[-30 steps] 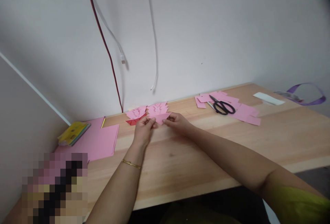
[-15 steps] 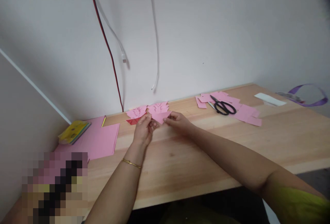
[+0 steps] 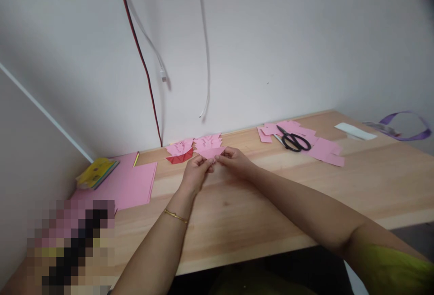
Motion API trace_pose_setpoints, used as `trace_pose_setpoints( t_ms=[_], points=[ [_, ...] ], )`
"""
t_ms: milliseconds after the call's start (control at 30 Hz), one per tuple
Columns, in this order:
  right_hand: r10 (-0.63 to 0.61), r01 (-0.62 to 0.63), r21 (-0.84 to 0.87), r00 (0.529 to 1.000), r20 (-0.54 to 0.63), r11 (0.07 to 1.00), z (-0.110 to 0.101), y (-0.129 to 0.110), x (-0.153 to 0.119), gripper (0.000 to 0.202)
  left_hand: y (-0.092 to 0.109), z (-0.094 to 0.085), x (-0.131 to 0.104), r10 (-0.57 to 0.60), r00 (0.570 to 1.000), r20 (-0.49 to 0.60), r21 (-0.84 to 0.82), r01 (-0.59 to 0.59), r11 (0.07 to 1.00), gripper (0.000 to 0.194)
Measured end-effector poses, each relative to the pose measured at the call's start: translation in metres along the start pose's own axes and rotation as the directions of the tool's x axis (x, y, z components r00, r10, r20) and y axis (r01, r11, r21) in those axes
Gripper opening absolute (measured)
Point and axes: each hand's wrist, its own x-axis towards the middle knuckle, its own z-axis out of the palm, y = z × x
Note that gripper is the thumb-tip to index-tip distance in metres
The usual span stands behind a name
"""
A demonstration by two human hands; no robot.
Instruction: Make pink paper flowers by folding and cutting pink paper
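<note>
A small pink paper folded to a triangle is pinched between my two hands, just above the wooden table. My left hand grips its lower left part, thumb on top. At its right edge, my right hand holds it between thumb and fingers. Right behind it lie rows of folded pink paper pieces, partly covered by the triangle. A second group of pink folded pieces sits to the left, with a red folded paper in front of it.
Black-handled scissors rest on scattered pink paper pieces at the right. A white strip and purple strap lie farther right. Pink sheets and a yellow packet are at the left. Cables hang down the wall.
My left hand has moved from the triangle's upper left side to its lower edge, close to my right hand. The red folded paper is now uncovered. My right hand has barely moved.
</note>
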Motion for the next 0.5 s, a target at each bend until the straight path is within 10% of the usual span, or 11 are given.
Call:
trace_pose_setpoints(
  t_ms=[167, 500],
  points=[
    [-0.016, 0.015, 0.028, 0.999, 0.038, 0.999, 0.001, -0.005, -0.001, 0.03, 0.0, -0.001, 0.001, 0.004, 0.998, -0.055, 0.089, 0.001, 0.996, 0.025],
    [-0.006, 0.029, 0.091, 0.97, -0.244, 0.995, -0.006, -0.015, 0.002, 0.032, 0.012, 0.003, -0.003, -0.06, 0.991, -0.117, 0.008, 0.061, 0.998, 0.025]
  ],
)
